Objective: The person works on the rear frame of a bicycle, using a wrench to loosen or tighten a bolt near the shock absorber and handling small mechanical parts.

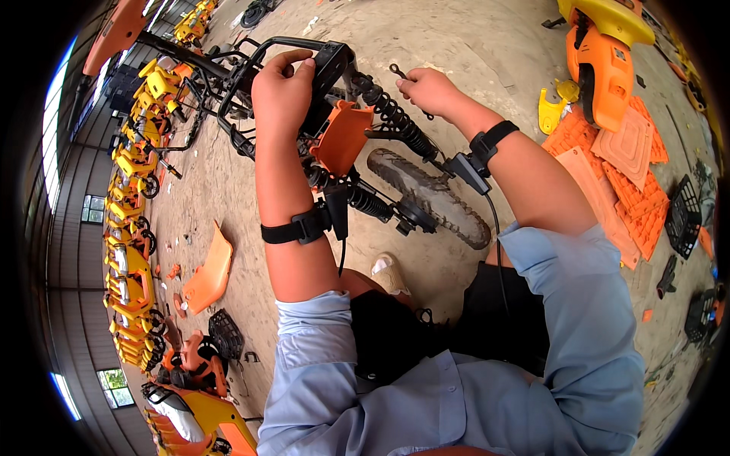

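One dark wrench, which the right hand pinches; one black bike frame, against which the left hand curls, grip unclear.

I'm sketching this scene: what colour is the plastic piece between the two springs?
The plastic piece is orange, and shows best in the head view.

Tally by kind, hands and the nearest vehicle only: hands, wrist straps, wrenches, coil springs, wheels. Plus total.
Hands: 2 (left hand, right hand)
Black wrist straps: 2
Wrench: 1, in the right hand
Coil springs: 2
Wheel: 1
Total: 8
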`<move>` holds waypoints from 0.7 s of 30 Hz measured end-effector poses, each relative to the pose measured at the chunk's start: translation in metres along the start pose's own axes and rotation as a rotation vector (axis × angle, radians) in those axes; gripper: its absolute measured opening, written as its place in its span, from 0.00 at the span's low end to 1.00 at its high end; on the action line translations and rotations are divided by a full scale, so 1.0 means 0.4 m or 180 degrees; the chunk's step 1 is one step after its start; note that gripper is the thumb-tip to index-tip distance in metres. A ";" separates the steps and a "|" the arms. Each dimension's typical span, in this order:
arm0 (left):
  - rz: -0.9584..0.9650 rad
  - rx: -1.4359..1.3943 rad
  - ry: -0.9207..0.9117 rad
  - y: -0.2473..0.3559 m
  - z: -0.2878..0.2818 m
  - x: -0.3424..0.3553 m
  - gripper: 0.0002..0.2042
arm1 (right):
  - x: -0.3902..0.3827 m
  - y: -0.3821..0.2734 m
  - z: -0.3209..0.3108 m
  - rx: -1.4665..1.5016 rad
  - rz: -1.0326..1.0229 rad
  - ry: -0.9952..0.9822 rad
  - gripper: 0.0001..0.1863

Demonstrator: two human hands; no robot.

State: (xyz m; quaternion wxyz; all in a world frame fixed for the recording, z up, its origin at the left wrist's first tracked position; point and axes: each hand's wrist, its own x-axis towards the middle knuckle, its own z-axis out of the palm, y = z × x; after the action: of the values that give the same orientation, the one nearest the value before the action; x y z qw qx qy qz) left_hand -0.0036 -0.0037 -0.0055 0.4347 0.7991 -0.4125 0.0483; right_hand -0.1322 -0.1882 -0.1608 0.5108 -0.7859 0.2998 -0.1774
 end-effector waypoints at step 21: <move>0.0117 0.0562 0.0128 0.005 0.005 0.000 0.19 | -0.005 -0.012 0.001 -0.0174 -0.0001 -0.0043 0.21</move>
State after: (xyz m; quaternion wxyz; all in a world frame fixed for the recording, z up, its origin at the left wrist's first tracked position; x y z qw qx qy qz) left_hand -0.0054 -0.0058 -0.0053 0.3697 0.8255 -0.4124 0.1084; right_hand -0.1321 -0.1850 -0.1567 0.4911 -0.8008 0.3010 -0.1639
